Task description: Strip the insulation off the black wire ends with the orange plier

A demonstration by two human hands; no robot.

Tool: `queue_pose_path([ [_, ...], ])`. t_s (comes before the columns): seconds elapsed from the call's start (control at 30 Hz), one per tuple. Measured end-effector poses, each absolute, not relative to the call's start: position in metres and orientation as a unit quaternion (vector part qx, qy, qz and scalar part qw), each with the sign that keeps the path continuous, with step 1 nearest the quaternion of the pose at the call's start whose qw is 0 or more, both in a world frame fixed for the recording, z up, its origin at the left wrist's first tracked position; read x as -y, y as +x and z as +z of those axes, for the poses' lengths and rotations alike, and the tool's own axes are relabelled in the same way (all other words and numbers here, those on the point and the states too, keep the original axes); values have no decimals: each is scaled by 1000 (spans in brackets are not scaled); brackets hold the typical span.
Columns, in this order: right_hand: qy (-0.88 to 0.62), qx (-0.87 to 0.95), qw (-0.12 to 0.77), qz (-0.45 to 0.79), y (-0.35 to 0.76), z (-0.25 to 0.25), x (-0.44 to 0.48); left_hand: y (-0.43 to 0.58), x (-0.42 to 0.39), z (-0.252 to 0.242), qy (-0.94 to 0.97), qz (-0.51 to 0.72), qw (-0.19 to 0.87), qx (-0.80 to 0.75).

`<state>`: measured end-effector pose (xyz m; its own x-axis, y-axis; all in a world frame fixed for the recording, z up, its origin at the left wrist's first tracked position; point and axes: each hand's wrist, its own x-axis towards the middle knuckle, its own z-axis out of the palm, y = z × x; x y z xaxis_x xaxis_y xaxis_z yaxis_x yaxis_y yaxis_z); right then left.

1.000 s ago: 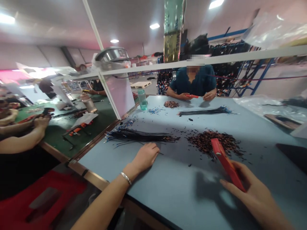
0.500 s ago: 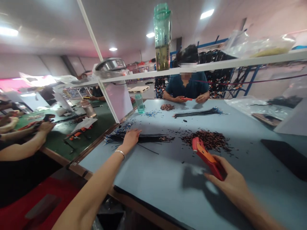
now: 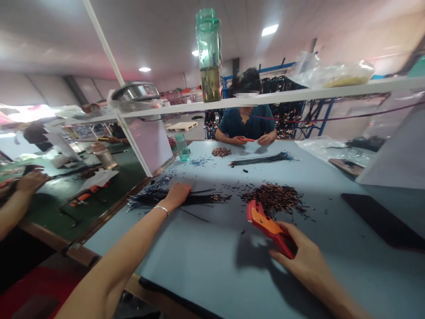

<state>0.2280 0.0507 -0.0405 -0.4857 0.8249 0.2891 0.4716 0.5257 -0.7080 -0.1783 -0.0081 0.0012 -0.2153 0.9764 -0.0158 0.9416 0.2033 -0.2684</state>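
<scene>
My left hand [image 3: 179,195] rests on a bundle of black wires [image 3: 206,198], its fingers curled down on the wires and the fingertips mostly hidden. The bundle lies crosswise on the table, with blue and bare-looking ends at the left and copper-coloured ends at the right. In my right hand [image 3: 295,252] is a red and orange wire stripper [image 3: 267,226], gripped by its handles and raised over the tabletop. Its head points up and left, just in front of a pile of small dark and copper-coloured pieces [image 3: 279,197].
Across the table [image 3: 199,261], a person [image 3: 245,122] holds a red tool near a second wire bundle [image 3: 259,159]. A white shelf [image 3: 179,107] carries a green bottle [image 3: 209,57]. A dark flat pad [image 3: 378,221] lies right; a small green bottle [image 3: 182,148] stands far left.
The whole view has shifted, so the table and objects sit further left. My left hand stays at the wire bundle with its fingers curled lower; my right hand still holds the wire stripper.
</scene>
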Motion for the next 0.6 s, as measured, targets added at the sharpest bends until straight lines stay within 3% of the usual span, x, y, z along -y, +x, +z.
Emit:
queue_pose_path([
  [0.6,-397,826,261,303,226,-27,-47,-188,3,8,-622,87,21,778],
])
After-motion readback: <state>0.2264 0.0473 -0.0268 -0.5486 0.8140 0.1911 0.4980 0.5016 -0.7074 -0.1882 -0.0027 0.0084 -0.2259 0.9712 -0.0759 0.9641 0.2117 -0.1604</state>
